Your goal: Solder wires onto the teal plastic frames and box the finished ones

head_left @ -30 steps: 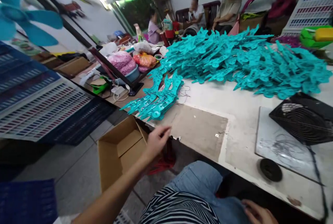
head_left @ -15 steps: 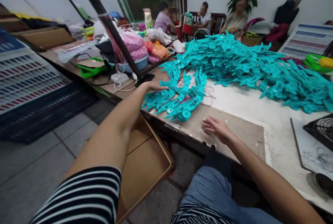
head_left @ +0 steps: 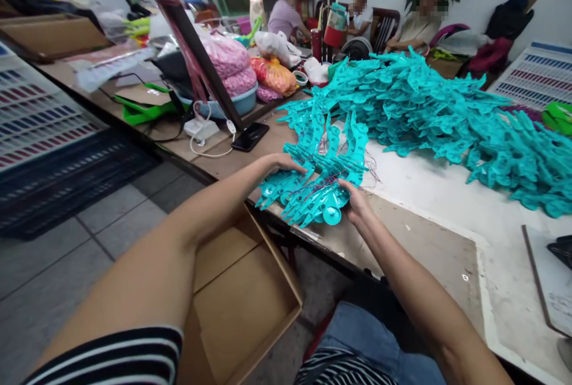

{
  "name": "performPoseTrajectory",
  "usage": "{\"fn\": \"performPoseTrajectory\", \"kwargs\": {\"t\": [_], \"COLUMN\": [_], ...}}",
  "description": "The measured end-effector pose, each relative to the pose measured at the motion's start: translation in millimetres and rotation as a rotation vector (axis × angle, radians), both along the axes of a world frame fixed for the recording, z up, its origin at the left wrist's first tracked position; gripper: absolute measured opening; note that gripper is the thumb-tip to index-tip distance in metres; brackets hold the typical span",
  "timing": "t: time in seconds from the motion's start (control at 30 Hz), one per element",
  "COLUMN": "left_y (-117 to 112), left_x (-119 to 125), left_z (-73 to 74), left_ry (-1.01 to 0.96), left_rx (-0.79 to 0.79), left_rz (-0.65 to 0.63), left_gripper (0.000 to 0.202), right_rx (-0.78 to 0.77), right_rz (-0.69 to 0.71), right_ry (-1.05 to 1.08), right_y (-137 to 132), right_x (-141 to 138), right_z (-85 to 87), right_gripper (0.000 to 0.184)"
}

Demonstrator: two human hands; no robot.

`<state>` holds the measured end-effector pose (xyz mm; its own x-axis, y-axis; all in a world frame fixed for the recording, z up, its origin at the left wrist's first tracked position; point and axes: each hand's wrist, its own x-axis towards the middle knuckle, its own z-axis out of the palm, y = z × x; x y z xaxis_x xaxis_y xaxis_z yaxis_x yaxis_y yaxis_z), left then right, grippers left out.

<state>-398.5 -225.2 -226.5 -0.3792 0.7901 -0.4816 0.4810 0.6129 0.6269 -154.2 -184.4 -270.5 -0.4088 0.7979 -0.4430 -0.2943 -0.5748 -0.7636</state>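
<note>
Several turquoise plastic pieces point(head_left: 308, 164), jagged and curved with round discs and thin dark wires, lie in a small group at the table's near edge. My left hand point(head_left: 289, 162) is closed on the left side of these pieces; some of its fingers are hidden. At their right side, my right hand point(head_left: 356, 201) grips the edge with the thumb on top and the other fingers partly out of sight. Beyond them rises a large heap of similar turquoise pieces point(head_left: 415, 105).
An open cardboard box point(head_left: 250, 307) stands below the table edge. A black phone point(head_left: 251, 136), a white power strip point(head_left: 201, 130) and a dark post point(head_left: 192, 45) are to the left. Bags of pink pieces point(head_left: 223, 57) sit behind. Several people sit at the back.
My right hand has moved left and forward from the bare board onto the turquoise pieces. My left hand has shifted further over them, and the camera view has turned slightly.
</note>
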Motion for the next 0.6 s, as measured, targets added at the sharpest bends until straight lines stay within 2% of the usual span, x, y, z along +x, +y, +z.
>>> {"fn": "performPoseTrajectory", "kwargs": {"t": [0.17, 0.27, 0.33, 0.5, 0.6], "left_y": [-4, -8, -13, -23, -28], "left_x": [14, 22, 27, 39, 44], "left_z": [12.5, 20.6, 23.7, 23.6, 19.7], "left_ry": [0.308, 0.380, 0.307, -0.143, -0.205], "left_rx": [0.006, -0.006, 0.005, 0.017, 0.100], "left_rz": [0.004, -0.007, -0.005, 0.036, 0.055], "left_gripper": [0.056, 0.054, 0.048, 0.033, 0.038], "right_rx": [-0.026, -0.033, -0.035, -0.053, -0.040], "right_rz": [-0.009, 0.007, 0.029, 0.088, 0.121], "right_ry": [0.058, 0.103, 0.138, 0.200, 0.216], "right_y": [-12, -15, -17, -19, -17], "right_x": [-4, -7, -9, -6, -2], "right_z": [3.9, 7.3, 10.2, 14.6, 13.8], "right_gripper": [0.026, 0.027, 0.028, 0.031, 0.032]}}
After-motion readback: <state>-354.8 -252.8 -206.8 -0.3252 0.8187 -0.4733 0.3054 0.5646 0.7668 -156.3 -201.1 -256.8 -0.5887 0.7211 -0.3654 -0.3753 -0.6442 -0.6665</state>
